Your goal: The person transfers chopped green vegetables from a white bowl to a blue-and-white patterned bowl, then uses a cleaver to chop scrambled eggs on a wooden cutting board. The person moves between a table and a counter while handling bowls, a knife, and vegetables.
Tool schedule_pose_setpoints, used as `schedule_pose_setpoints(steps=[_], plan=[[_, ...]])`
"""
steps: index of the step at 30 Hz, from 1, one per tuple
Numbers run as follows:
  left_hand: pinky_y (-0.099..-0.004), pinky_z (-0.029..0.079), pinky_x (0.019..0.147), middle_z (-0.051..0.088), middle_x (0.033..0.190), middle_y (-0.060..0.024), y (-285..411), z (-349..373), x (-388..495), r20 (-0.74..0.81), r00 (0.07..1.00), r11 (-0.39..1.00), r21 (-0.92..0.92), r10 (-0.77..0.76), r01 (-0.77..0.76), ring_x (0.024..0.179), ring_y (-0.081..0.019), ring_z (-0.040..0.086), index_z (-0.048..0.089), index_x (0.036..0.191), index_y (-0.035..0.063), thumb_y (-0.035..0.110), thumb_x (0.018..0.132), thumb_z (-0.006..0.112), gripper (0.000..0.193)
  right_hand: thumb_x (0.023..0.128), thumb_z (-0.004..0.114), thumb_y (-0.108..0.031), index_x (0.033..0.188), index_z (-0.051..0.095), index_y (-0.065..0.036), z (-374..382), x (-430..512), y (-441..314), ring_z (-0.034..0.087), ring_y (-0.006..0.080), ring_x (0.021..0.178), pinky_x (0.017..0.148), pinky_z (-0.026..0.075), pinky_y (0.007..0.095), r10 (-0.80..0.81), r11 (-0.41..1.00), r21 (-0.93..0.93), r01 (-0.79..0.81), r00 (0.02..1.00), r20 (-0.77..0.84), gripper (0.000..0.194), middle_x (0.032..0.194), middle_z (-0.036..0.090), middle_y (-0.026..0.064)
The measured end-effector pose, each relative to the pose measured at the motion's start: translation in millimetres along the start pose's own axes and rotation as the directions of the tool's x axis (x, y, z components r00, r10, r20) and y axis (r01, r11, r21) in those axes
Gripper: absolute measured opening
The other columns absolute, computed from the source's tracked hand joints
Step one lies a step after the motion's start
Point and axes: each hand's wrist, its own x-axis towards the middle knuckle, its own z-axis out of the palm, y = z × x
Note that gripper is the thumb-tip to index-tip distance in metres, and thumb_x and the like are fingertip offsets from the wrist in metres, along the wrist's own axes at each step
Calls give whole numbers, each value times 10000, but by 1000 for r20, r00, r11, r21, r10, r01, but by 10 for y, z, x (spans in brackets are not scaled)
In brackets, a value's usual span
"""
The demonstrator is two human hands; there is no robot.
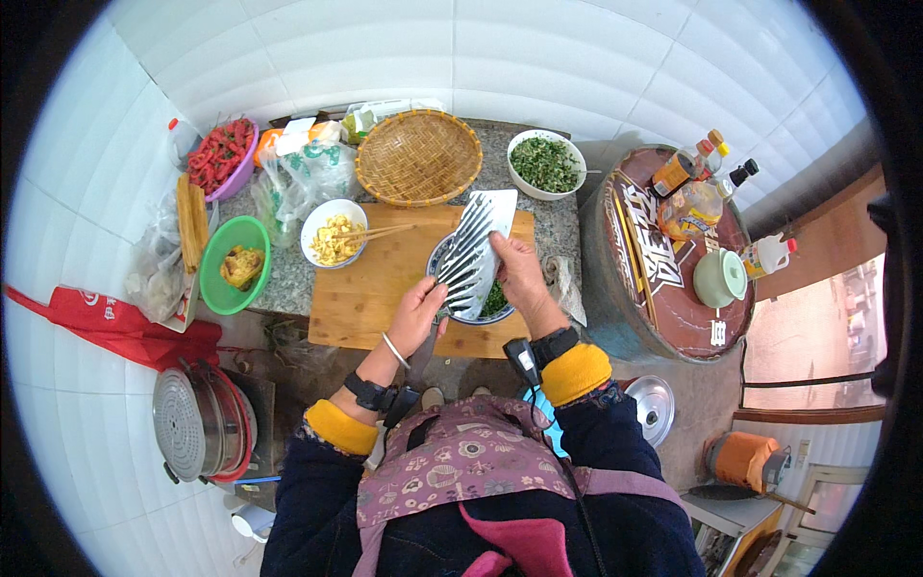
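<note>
My left hand (pixel 424 301) grips the handle of a kitchen knife; its blade (pixel 420 364) seems to point back toward me. The fingers also touch the lower edge of a white plastic board with dark stripes (pixel 476 252). My right hand (pixel 518 265) pinches that board at its right side. The board is tilted over a blue-and-white bowl (pixel 438 254), which holds chopped greens (pixel 496 299) and stands on a wooden cutting board (pixel 375 288). A white bowl of scrambled egg (pixel 333 240) with chopsticks (pixel 386 231) across its rim stands at the left.
Behind lie a round bamboo tray (pixel 418 155) and a white bowl of chopped greens (pixel 544 164). At left are a green basket (pixel 209 267) and a purple basin of red chillies (pixel 252 162). Bottles (pixel 692 209) and a lidded pale green pot (pixel 710 278) stand on a round drum top (pixel 674 317) at right.
</note>
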Motion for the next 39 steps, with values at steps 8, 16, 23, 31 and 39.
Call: schedule_pose_setpoints(steps=[8, 16, 23, 31, 39], plan=[[-216, 404, 422, 478, 683, 20, 22, 102, 230, -50, 996, 997, -31, 72, -74, 484, -79, 497, 474, 845, 81, 239, 995, 477, 218, 916, 627, -159, 914, 674, -43, -103, -157, 315, 658, 120, 740, 664, 539, 270, 120, 991, 59, -122, 992, 35, 125, 881, 694, 26], [-218, 403, 415, 496, 678, 20, 149, 71, 451, -137, 978, 984, -66, 158, -168, 470, -69, 484, 522, 892, 65, 234, 993, 478, 201, 917, 620, -154, 982, 684, -4, -222, -257, 385, 669, 130, 747, 698, 544, 244, 177, 962, -228, -150, 979, 101, 175, 871, 707, 71], [-221, 400, 430, 531, 698, 0, 261, -61, 464, -203, 957, 978, 44, 209, -204, 467, -74, 474, 535, 907, 37, 217, 996, 470, 212, 913, 569, -114, 1159, 610, 20, -103, -395, 211, 649, 269, 954, 844, 507, 354, -262, 341, -885, 317, 936, 234, 283, 1050, 671, 163], [-224, 409, 447, 527, 706, 1, 109, 79, 357, -243, 949, 977, 127, 199, -172, 490, -74, 485, 538, 917, 41, 277, 1017, 416, 284, 804, 643, -136, 1367, 402, 2, 218, -508, 154, 387, 342, 1314, 1097, 316, 412, -270, -99, -719, 687, 677, 684, 627, 1449, 368, 181], [-234, 403, 418, 514, 652, 1, 60, -9, 257, -268, 954, 990, 90, 132, -111, 452, -84, 494, 538, 920, 38, 284, 1015, 422, 288, 818, 638, -170, 1389, 354, 12, 65, -429, 112, 343, 349, 1344, 1114, 284, 417, -273, -145, -849, 509, 804, 529, 663, 1470, 328, 197]])
